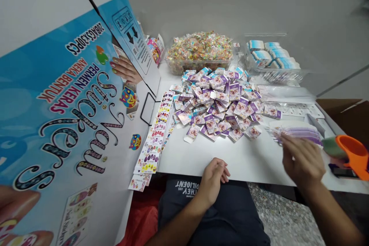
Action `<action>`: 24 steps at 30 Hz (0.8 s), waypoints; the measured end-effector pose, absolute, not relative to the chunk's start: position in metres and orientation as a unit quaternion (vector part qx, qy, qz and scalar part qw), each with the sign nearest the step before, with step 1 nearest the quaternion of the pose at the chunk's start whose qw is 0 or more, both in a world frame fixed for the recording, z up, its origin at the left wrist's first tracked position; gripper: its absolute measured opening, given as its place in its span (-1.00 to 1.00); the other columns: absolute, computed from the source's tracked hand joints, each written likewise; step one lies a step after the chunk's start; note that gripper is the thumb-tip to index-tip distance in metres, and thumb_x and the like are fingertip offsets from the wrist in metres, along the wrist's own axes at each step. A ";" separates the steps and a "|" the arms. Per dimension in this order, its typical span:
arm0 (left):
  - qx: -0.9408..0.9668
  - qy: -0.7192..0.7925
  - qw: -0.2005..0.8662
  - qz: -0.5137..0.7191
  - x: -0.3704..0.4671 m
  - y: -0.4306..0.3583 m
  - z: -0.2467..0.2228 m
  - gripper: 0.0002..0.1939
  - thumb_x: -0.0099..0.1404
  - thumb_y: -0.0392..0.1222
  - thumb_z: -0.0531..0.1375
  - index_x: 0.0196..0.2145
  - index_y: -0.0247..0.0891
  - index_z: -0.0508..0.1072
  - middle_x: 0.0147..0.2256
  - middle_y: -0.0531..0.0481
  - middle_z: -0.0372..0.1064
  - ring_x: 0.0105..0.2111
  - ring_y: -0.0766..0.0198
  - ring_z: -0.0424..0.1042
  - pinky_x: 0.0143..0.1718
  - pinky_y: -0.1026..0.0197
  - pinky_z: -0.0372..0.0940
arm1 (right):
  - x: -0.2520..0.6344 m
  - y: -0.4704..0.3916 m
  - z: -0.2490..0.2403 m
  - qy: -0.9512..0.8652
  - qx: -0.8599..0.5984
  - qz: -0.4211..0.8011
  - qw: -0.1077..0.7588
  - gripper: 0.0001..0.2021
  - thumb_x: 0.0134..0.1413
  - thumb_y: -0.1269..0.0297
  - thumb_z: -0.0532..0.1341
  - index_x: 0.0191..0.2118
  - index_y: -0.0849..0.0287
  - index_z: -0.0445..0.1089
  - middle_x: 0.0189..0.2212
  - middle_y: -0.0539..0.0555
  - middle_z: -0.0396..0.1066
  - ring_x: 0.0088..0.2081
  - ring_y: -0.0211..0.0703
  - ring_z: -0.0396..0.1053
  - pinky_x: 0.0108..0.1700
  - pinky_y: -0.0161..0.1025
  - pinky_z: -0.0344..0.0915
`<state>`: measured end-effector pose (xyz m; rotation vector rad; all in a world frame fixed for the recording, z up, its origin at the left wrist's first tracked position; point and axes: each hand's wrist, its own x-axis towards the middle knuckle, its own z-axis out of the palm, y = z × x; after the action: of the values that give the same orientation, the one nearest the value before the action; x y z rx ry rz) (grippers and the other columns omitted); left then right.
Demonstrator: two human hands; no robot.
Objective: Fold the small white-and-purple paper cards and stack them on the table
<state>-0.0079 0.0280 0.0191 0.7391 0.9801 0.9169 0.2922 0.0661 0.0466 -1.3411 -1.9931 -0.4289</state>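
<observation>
Boxes (211, 123) heaped, my left hand (213, 175) loosely curled, my right hand (303, 158) well apart, at flat cartons (302, 132), grip too blurred to tell

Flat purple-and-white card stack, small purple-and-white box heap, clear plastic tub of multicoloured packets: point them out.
Flat purple-and-white card stack (302, 131): head view, upper side.
Small purple-and-white box heap (220, 104): head view, near its middle.
Clear plastic tub (200, 66): head view, front wall.

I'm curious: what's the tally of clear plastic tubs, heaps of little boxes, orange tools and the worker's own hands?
Clear plastic tubs: 2
Heap of little boxes: 1 (boxes overlap too much to count singly)
Orange tool: 1
Left hand and right hand: 2
Total: 6
</observation>
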 end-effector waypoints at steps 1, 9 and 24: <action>0.331 0.425 0.737 0.409 -0.006 0.027 0.020 -0.39 0.29 0.37 0.16 -0.24 -0.34 0.45 -0.42 -0.09 0.46 -0.48 0.26 0.42 -0.39 0.21 0.23 | 0.273 0.052 0.048 -0.783 -0.483 -0.165 0.356 -0.67 0.11 0.47 0.28 -0.01 0.06 0.51 -0.05 0.15 0.60 -0.05 0.02 0.57 0.10 0.06 0.40; 0.158 0.280 0.854 0.408 -0.002 0.018 0.024 -0.39 0.19 0.34 0.30 -0.23 -0.36 0.50 -0.39 -0.15 0.49 -0.39 0.19 0.47 -0.35 0.23 0.27 | 0.168 -0.025 0.031 -0.918 -0.275 -0.001 0.286 -0.61 0.11 0.37 0.31 0.09 0.08 0.48 -0.02 0.11 0.59 -0.04 0.03 0.57 0.03 0.04 0.49; 0.425 0.225 0.852 0.206 -0.018 0.014 0.014 -0.09 0.01 0.73 -0.12 -0.58 -0.28 0.35 -0.65 -0.01 0.27 -0.64 0.33 0.27 -0.54 0.24 0.23 | 0.154 0.008 0.086 -0.784 -0.403 0.428 0.199 -0.82 0.38 0.40 0.05 -0.12 0.08 0.40 0.20 0.16 0.28 0.24 -0.05 0.21 0.23 -0.05 0.30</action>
<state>-0.0184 0.0136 0.0143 0.8946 0.4741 0.4344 0.1545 0.0082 0.0858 -1.1273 -2.1935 1.1967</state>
